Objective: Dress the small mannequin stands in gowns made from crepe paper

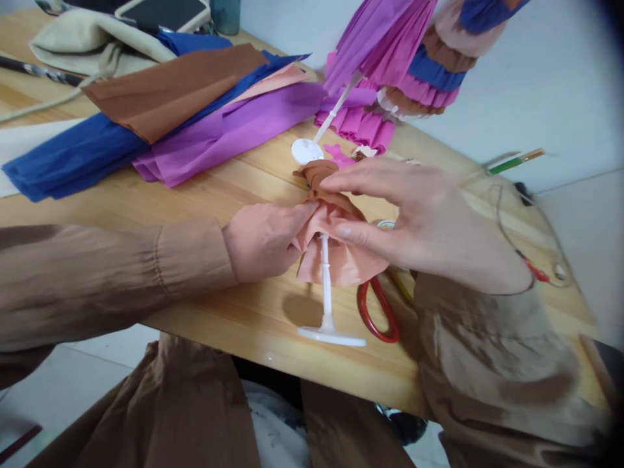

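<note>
A small white plastic stand rises from its round base near the table's front edge. It carries a ruffled peach crepe paper skirt with a brown paper piece on top. My left hand is closed, pinching the peach paper from the left. My right hand lies over the skirt from the right, fingers pressed together on the paper, forefinger against the brown top.
Red-handled scissors lie under my right wrist. Sheets of blue, brown and purple crepe paper are piled at the back left. A second stand with purple, blue and brown layered paper leans behind. A green pencil lies right.
</note>
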`<state>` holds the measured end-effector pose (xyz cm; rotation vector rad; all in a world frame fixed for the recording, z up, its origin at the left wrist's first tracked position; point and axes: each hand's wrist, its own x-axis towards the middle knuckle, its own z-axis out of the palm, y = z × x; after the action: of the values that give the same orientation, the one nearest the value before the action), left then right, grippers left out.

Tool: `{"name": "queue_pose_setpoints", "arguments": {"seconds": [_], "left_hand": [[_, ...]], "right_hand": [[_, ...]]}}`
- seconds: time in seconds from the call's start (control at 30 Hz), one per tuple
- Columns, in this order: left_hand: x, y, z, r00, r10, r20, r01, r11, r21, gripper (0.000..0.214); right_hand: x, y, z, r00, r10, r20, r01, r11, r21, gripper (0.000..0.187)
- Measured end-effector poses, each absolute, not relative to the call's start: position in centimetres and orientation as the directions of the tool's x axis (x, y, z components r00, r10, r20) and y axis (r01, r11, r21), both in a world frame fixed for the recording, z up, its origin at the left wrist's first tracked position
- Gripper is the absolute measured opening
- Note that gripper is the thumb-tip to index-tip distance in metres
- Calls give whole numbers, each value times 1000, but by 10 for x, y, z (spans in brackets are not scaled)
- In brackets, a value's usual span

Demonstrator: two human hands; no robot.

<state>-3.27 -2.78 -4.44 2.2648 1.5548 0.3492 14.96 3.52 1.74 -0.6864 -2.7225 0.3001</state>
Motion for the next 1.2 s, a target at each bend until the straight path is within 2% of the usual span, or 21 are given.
{"name": "queue_pose_setpoints", "arguments": {"seconds": [0.1,0.23,0.4,0.5,0.67,0.8,1.0,1.2], "left_hand": [[-33,-27,-47,366,931,14,832,-334,443,37],[-35,-26,-46,373,928,25,813,-340,472,31],[-35,-24,-45,384,923,35,797,-350,492,27],[-36,-22,-50,400,913,79,771,-382,510,20],[-40,-21,-56,403,900,164,740,-426,521,16],[-40,-22,-49,427,895,130,714,-422,558,10],[-42,-22,-41,466,881,79,647,-401,648,6],[-47,-24,-40,454,890,40,654,-364,664,10]], "right_hand": [[148,31,18,-889,416,191,365,896,-253,39],[146,23,15,-900,407,157,385,911,-150,60],[140,22,-5,-827,502,255,521,854,8,47],[139,24,-16,-809,503,303,549,832,83,42],[136,23,-22,-810,488,326,549,827,126,41],[135,24,-24,-804,496,328,569,802,183,38],[136,26,-25,-810,500,306,562,811,163,39],[136,26,-26,-806,500,316,563,812,152,37]]}}
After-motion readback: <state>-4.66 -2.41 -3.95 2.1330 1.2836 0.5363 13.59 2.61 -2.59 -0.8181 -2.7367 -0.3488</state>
